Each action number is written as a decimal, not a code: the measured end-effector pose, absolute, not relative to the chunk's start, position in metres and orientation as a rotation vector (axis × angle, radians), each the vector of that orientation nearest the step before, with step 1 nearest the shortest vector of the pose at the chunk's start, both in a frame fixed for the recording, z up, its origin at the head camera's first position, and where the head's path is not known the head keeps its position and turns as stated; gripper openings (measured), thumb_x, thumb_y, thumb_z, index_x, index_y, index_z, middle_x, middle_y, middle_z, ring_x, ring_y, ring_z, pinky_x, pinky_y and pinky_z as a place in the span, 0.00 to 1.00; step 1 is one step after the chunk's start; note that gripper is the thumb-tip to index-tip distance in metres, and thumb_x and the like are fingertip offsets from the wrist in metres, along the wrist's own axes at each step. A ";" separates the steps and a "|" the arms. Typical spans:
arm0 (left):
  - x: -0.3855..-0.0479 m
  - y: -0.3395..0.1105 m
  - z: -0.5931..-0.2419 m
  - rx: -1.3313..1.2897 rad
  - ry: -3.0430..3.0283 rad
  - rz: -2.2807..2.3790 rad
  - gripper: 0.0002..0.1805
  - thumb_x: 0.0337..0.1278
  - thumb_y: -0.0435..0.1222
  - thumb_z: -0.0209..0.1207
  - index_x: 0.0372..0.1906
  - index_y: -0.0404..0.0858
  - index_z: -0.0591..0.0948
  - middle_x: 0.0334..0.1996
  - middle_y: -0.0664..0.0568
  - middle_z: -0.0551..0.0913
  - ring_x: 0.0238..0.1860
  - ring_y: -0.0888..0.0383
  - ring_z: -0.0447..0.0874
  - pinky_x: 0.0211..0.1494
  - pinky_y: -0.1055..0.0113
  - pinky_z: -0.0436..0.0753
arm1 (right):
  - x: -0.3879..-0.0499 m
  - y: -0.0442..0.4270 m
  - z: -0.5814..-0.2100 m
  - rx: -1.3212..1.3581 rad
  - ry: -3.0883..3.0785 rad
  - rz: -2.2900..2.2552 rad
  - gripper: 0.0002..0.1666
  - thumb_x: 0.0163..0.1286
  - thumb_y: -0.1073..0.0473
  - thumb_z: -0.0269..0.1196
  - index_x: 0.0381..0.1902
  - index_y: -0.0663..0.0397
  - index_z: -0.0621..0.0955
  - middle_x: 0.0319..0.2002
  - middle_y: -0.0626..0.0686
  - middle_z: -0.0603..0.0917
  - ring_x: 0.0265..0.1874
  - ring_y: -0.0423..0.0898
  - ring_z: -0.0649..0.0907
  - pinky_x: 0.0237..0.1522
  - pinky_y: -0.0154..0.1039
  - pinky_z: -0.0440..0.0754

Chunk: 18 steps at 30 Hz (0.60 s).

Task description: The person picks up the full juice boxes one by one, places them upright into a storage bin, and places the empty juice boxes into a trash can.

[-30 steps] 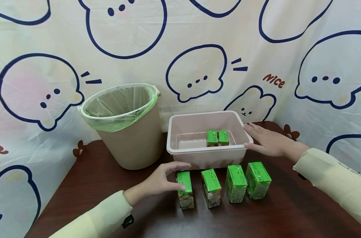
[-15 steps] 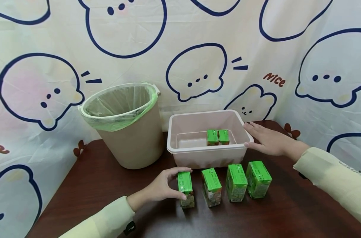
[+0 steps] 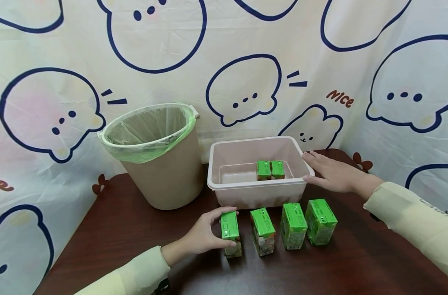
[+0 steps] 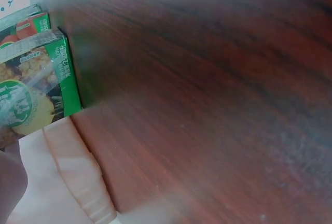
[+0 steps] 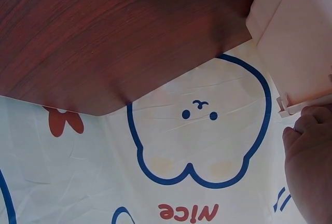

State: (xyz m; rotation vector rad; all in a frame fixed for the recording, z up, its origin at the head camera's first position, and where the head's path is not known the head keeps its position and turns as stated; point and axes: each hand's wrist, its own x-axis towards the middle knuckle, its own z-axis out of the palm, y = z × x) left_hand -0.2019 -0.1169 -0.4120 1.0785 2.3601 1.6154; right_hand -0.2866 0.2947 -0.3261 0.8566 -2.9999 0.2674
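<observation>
My left hand (image 3: 203, 233) holds the leftmost of several green-topped drink cartons (image 3: 229, 226) standing upright in a row on the table. Its thumb lies along the near side and the fingers reach round the far end. In the left wrist view, a printed carton side (image 4: 36, 86) shows beside the bin wall, with part of a finger at the lower left. My right hand (image 3: 332, 174) rests with fingers extended on the right rim of a pale pink plastic bin (image 3: 260, 196). Two more cartons (image 3: 270, 170) stand side by side inside that bin.
A tall beige bucket (image 3: 168, 180) with a green liner bag stands left of the bin. The remaining cartons in the row (image 3: 294, 226) are right of my left hand. The dark wooden table (image 3: 128, 237) meets a cartoon-printed cloth (image 3: 164, 86) behind.
My left hand has moved slightly right and closed in around the leftmost carton, its thumb coming onto the near side. The right hand has stayed on the bin rim.
</observation>
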 end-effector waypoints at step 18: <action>-0.207 -0.118 -0.378 1.251 2.371 1.587 0.39 0.40 0.34 0.77 0.63 0.44 0.75 0.54 0.56 0.81 0.51 0.56 0.79 0.55 0.59 0.78 | -0.286 0.294 -0.326 0.830 -3.007 0.271 0.50 0.72 0.31 0.48 0.77 0.57 0.51 0.74 0.65 0.53 0.72 0.64 0.55 0.63 0.67 0.60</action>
